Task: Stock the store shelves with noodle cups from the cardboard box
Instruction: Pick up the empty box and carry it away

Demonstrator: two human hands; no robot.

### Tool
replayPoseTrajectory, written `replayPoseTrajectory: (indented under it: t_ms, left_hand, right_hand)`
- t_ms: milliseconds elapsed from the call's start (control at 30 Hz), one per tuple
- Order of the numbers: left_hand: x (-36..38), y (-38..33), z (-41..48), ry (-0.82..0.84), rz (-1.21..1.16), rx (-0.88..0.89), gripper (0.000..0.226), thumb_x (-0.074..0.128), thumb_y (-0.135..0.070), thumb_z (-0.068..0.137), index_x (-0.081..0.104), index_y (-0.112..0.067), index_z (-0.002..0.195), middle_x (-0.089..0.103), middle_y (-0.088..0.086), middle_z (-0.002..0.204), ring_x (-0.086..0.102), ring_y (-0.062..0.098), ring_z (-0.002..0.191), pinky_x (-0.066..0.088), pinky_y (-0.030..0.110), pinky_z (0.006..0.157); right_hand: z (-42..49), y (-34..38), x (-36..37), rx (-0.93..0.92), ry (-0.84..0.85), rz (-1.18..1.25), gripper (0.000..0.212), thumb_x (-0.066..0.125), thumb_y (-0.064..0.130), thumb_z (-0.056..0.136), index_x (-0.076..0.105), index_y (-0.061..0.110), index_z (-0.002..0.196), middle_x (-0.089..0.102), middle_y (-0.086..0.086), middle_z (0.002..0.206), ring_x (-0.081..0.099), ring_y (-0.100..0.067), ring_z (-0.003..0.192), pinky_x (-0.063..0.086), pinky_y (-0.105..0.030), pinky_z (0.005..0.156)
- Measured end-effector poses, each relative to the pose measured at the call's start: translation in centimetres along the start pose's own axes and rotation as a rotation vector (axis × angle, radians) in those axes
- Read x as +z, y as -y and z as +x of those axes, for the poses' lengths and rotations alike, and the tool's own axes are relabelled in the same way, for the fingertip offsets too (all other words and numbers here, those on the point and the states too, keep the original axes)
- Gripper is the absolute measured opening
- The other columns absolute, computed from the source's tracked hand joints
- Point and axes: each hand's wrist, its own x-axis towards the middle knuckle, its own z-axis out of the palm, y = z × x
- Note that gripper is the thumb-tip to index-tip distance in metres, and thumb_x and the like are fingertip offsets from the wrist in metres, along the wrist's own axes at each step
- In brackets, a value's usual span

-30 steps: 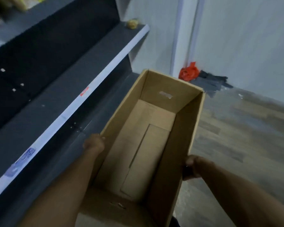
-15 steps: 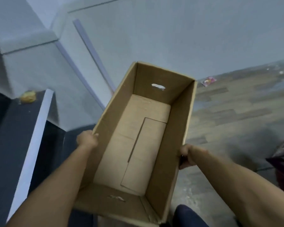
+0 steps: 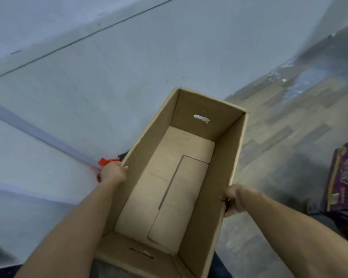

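Note:
I hold an open brown cardboard box in front of me, off the floor. Its inside shows only the bare bottom flaps; no noodle cups are in view. My left hand grips the left long wall near its top edge. My right hand grips the right long wall, fingers curled over the rim. A hand-hole is cut in the far end wall and another in the near end. No shelves are in view.
A pale grey wall fills the left and top. A red plastic bag lies at its base beside my left hand. Wood-pattern floor stretches right. A purple printed carton stands at the right edge.
The view has swung right, away from the dark shelves, which have left the frame. The wall, floor and purple carton have come into view. Both hands keep their grip on the box.

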Motion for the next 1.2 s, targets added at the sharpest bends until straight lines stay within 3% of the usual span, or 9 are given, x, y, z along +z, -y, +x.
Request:
replayPoseTrajectory:
  t_ms: [233,400,567,633,733,833,967,1067,1200]
  left_hand:
    - [-4.7,-12.2,13.9,0.033,0.023,0.122,0.034,0.048,-0.032,0.098,0.064,-0.006,0.113,0.064,0.019,0.115,0.058,0.035,0.110,0.045,0.034,0.089]
    - [-6.9,-22.4,24.4,0.031,0.069,0.235,0.036,0.049,-0.035,0.097,0.064,-0.006,0.112,0.064,0.019,0.115,0.057,0.035,0.111,0.045,0.035,0.089]
    - [-9.1,-33.9,34.2,0.056,0.119,0.372,0.036,0.049,-0.034,0.097,0.064,-0.005,0.111,0.063,0.018,0.116,0.056,0.035,0.112,0.046,0.034,0.089]
    - [-9.9,-39.0,37.2,0.056,0.150,0.424,0.037,0.048,-0.034,0.098,0.063,-0.004,0.113,0.062,0.019,0.119,0.054,0.035,0.115,0.045,0.034,0.091]
    - [-10.4,-47.1,40.5,0.063,0.160,0.489,0.037,0.048,-0.034,0.098,0.061,-0.004,0.115,0.060,0.018,0.122,0.052,0.036,0.118,0.044,0.034,0.093]
    - [-9.6,-55.9,44.0,0.088,0.167,0.556,0.037,0.047,-0.035,0.098,0.063,-0.005,0.113,0.062,0.017,0.118,0.054,0.035,0.114,0.045,0.035,0.092]
    - [-6.7,-66.8,48.5,0.127,0.178,0.606,0.034,0.049,-0.032,0.098,0.064,-0.003,0.109,0.064,0.018,0.114,0.056,0.035,0.110,0.044,0.033,0.087]
    - [-3.3,-75.0,52.8,0.137,0.174,0.590,0.035,0.054,-0.031,0.095,0.064,-0.004,0.114,0.065,0.016,0.116,0.057,0.033,0.110,0.044,0.031,0.085]
    - [1.8,-83.0,58.2,0.115,0.249,0.531,0.039,0.066,-0.035,0.087,0.066,-0.005,0.111,0.066,0.015,0.113,0.060,0.033,0.105,0.044,0.029,0.077]
  right_hand:
    - [0.7,11.5,-8.2,0.011,-0.003,0.169,0.036,0.030,0.010,0.103,0.053,-0.006,0.081,0.063,-0.016,0.068,0.063,-0.027,0.050,0.049,-0.035,0.037]
    - [3.2,19.4,-13.9,0.030,-0.079,0.369,0.035,0.031,0.008,0.103,0.048,-0.007,0.076,0.058,-0.016,0.075,0.056,-0.028,0.066,0.046,-0.033,0.033]
    - [5.4,27.2,-20.0,0.037,-0.138,0.566,0.028,0.034,0.008,0.102,0.052,-0.008,0.088,0.061,-0.020,0.099,0.062,-0.035,0.100,0.047,-0.043,0.098]
    - [5.8,29.6,-22.6,0.046,-0.165,0.621,0.029,0.033,0.005,0.102,0.053,-0.007,0.084,0.059,-0.020,0.101,0.059,-0.035,0.109,0.042,-0.045,0.103]
    - [7.0,32.9,-28.0,0.048,-0.201,0.691,0.028,0.034,0.007,0.103,0.052,-0.010,0.114,0.059,-0.025,0.118,0.057,-0.036,0.114,0.045,-0.044,0.100]
    - [10.7,35.4,-34.8,0.050,-0.255,0.761,0.023,0.038,0.010,0.102,0.053,-0.007,0.106,0.064,-0.022,0.092,0.064,-0.034,0.080,0.055,-0.044,0.078]
    - [18.1,38.2,-44.8,0.102,-0.289,0.770,0.027,0.042,0.012,0.100,0.053,-0.006,0.116,0.064,-0.025,0.110,0.065,-0.035,0.096,0.058,-0.048,0.073]
    - [23.2,40.9,-51.6,0.097,-0.342,0.767,0.023,0.044,0.010,0.099,0.051,-0.004,0.115,0.062,-0.024,0.101,0.062,-0.035,0.079,0.056,-0.037,0.045]
    - [30.3,43.5,-58.8,0.135,-0.403,0.690,0.018,0.047,0.008,0.098,0.051,-0.007,0.107,0.062,-0.027,0.100,0.064,-0.038,0.079,0.057,-0.049,0.067]
